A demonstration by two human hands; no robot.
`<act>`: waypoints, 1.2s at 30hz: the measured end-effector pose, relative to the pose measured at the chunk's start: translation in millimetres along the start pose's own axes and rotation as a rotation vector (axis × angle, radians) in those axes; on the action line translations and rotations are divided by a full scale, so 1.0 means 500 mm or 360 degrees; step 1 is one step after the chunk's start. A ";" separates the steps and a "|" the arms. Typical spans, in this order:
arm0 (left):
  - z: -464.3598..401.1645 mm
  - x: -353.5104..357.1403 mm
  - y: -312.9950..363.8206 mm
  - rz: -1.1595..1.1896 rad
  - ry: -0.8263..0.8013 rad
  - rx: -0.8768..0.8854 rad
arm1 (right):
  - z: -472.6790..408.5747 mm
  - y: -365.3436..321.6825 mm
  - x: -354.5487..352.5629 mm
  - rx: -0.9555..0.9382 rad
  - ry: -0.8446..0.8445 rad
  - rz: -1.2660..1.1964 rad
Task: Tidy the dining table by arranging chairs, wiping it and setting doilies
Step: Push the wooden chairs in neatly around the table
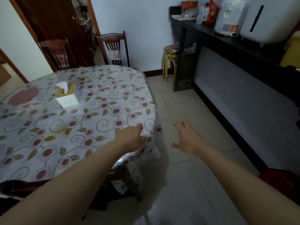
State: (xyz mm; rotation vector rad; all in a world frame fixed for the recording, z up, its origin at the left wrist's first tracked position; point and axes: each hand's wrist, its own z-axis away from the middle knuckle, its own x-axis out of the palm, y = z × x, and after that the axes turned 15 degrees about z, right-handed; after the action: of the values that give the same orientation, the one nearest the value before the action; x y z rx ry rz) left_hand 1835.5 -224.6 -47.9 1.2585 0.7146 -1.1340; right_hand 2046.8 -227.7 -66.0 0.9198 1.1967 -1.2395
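The dining table [97, 101] fills the left half of the view under a white floral cloth with a clear cover. A tissue box [66, 95] stands on it and a pink doily [24, 95] lies at its left edge. Two dark wooden chairs stand at the far side, one at the left [56, 52] and one at the right [114, 47]. My left hand [131, 137] rests over the table's near right edge, fingers curled at the cloth. My right hand [186, 138] hovers over the floor beside the table, fingers spread, holding nothing. A chair [123, 176] sits tucked under the near corner, mostly hidden.
A dark sideboard [227, 46] along the right wall carries white appliances [230, 17] and packets. Stacked stools with yellow legs [170, 60] stand in the far corner. A red object [282, 177] lies at the right edge. Tiled floor [186, 184] runs between table and sideboard.
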 end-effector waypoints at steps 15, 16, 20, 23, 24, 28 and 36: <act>-0.516 -0.023 0.171 0.0234 0.0066 -0.0061 | -0.437 0.278 -0.113 -0.0130 -0.0050 0.0059; -0.561 -0.031 0.172 0.0263 0.0078 -0.0075 | -0.477 0.290 -0.125 -0.0139 -0.0068 0.0065; -0.723 -0.079 0.180 0.0336 0.0084 -0.0126 | -0.633 0.339 -0.174 -0.0161 -0.0076 0.0023; -0.837 -0.113 0.187 0.0307 0.0060 -0.0143 | -0.756 0.369 -0.206 -0.0185 -0.0066 0.0005; -0.884 -0.126 0.191 0.0297 0.0069 -0.0162 | -0.808 0.381 -0.217 -0.0202 -0.0059 0.0005; -1.054 -0.165 0.196 0.0335 0.0105 -0.0210 | -1.000 0.423 -0.246 -0.0293 -0.0017 -0.0006; -1.419 -0.236 0.198 0.0411 0.0202 -0.0525 | -1.439 0.514 -0.328 -0.0594 -0.0037 0.0167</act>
State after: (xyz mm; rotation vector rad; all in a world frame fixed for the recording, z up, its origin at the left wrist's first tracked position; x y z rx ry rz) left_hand 2002.1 481.9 -58.8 1.1088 0.7732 -0.6979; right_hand 2197.4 539.2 -59.7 0.6788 1.2894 -0.9002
